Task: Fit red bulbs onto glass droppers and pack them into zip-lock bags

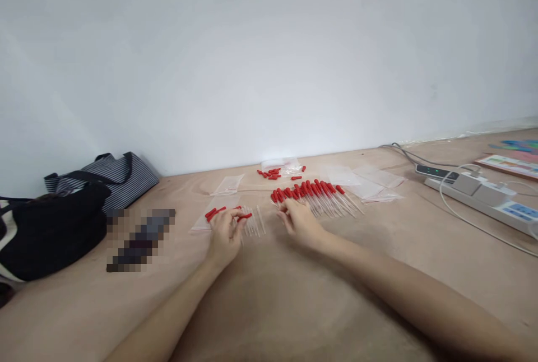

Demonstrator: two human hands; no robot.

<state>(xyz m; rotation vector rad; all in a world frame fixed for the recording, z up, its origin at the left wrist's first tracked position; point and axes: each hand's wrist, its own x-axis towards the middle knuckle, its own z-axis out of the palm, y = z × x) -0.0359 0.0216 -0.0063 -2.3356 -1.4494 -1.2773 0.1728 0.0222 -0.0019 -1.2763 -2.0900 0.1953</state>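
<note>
My left hand [225, 237] pinches a red rubber bulb [245, 217] between thumb and fingertips. Other loose red bulbs [211, 213] lie just beyond it on a clear plastic bag. Right beside that hand, several thin clear glass dropper tubes [259, 220] without bulbs lie side by side. My right hand [300, 223] is at the left end of a row of droppers with red bulbs [319, 194]. Its fingers are slightly curled, with thumb and fingers apart and nothing visible between them. Part of the row is hidden behind this hand.
More red bulbs [273, 173] lie by a plastic bag near the wall. Flat zip bags [370, 182] lie behind the row. A white power strip [483, 196] with cables stands at right. A black bag [54, 233] and a striped bag [130, 180] occupy the left.
</note>
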